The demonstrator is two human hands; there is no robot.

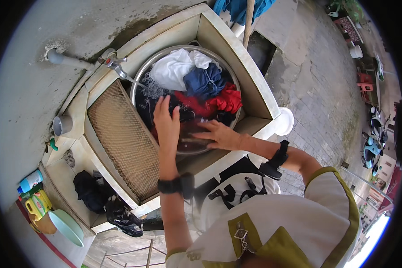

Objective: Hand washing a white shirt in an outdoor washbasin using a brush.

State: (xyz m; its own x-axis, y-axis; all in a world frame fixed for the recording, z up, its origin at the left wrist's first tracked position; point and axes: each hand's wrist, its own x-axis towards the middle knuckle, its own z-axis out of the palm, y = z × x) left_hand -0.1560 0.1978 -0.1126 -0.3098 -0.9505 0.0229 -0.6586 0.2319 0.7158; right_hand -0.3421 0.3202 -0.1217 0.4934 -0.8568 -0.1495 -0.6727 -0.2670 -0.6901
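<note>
A round metal basin (238,80) stands in the tiled sink, holding dark water and wet clothes. White cloth (172,68), a blue garment (204,80) and red fabric (227,98) bulge above the water. A thin stream from the metal tap (119,68) makes bubbles at the basin's left side. Over the basin's near left part is my left hand (166,122), thumb apart from the fingers and nothing visible in it. My right hand (222,135), slightly blurred, spreads its fingers over the near right part of the water. Whether either hand's fingertips touch submerged cloth is unclear.
A ribbed washboard slab (124,140) lies left of the basin. Dark clothes (90,187) and a black plastic bag (124,214) rest in the lower left trough. The sink's raised rim (246,63) borders the right. A wooden pole (249,23) stands behind.
</note>
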